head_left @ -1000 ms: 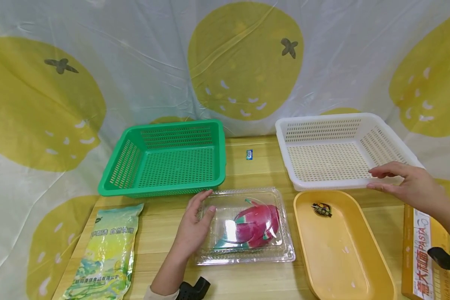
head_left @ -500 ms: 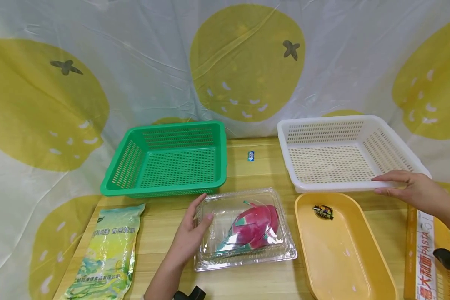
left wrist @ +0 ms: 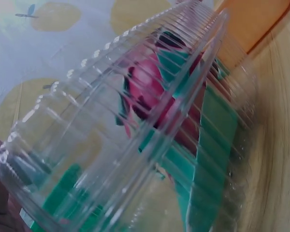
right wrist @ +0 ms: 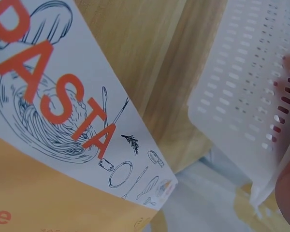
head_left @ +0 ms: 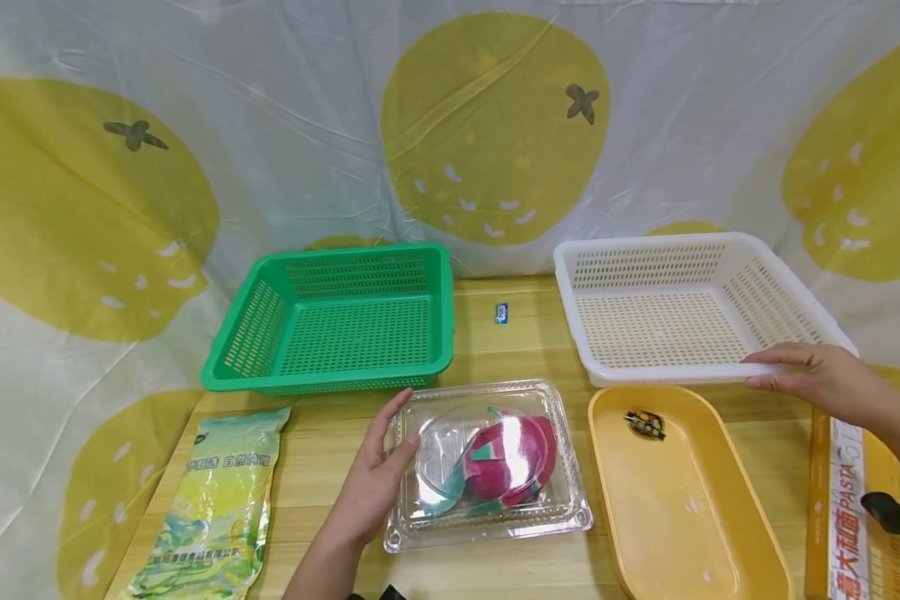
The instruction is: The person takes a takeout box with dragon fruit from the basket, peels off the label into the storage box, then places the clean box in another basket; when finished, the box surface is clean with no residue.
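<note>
My left hand (head_left: 371,479) holds the left side of a clear plastic clamshell box (head_left: 487,538), thumb over the lid's edge and forefinger along the far left corner. Inside lies a pink dragon fruit (head_left: 513,458) with green scales, also visible through the ribbed wall in the left wrist view. On the right, my right hand (head_left: 832,379) pinches the near right rim of a white slotted basket (head_left: 660,373). In the right wrist view, fingers show through the slots of the basket wall (right wrist: 232,87), with the thumb (right wrist: 289,193) outside.
A green basket (head_left: 441,354) stands behind the box. Left of it lies a yellow-green pouch (head_left: 213,500). To the right are an orange tray (head_left: 682,500) with a dark sticker or packet inside and a pasta box (head_left: 847,508). One small blue packet (head_left: 501,313) lies between the baskets.
The right hand has come down from above the white basket onto its rim. The clear box has turned slightly under the left hand, and the dragon fruit appears shifted inside it.
</note>
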Action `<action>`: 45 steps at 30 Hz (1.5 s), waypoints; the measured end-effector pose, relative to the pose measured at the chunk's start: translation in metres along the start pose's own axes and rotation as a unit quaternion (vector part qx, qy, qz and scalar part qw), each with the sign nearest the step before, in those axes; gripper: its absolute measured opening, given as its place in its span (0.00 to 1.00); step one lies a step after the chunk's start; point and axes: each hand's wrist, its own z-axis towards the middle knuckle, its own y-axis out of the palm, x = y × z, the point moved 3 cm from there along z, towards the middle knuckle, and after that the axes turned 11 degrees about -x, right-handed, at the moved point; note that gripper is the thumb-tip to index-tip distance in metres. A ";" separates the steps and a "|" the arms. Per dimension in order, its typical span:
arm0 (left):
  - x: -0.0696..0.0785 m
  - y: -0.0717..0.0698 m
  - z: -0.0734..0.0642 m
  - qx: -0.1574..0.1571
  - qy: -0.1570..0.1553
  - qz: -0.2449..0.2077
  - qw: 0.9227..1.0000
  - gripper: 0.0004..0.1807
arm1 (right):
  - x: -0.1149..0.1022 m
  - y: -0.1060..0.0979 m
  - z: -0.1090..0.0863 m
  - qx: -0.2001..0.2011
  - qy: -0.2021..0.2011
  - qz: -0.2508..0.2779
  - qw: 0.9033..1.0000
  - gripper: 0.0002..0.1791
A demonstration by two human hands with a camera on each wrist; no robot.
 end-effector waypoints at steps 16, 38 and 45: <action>0.023 -0.015 -0.022 0.003 0.029 0.004 1.000 0.29 | 0.000 0.001 -0.001 -0.019 0.000 0.011 1.000 0.29; 0.127 0.023 0.035 0.003 0.077 -0.042 0.996 0.31 | -0.003 -0.002 0.001 -0.004 -0.007 0.009 1.000 0.24; 0.142 0.056 0.085 0.010 0.078 -0.039 0.996 0.30 | -0.004 -0.003 0.001 0.008 -0.011 0.013 1.000 0.22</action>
